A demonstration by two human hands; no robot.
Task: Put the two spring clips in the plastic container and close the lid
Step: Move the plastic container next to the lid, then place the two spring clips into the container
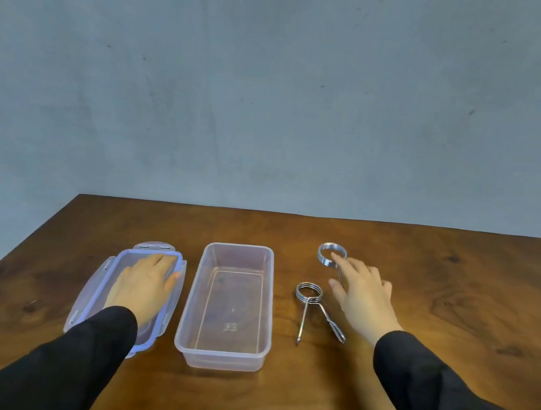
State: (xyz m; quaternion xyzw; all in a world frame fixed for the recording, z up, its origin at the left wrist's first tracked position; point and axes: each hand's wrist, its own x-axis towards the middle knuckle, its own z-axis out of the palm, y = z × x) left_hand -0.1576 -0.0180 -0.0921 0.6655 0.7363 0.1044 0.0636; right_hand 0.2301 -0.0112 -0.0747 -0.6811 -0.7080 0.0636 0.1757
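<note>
My right hand (pixel 364 298) is spread open over the far spring clip (pixel 332 255), index tip at its coil, nothing pinched yet. My left hand (pixel 144 283) lies flat and open on the one lid (pixel 104 282), which lies on the table (pixel 453 291). So two clips: the near spring clip (pixel 309 295) sits at about 8 o'clock from the far one, untouched. One empty plastic container (pixel 182 329) stands between lid and clips.
</note>
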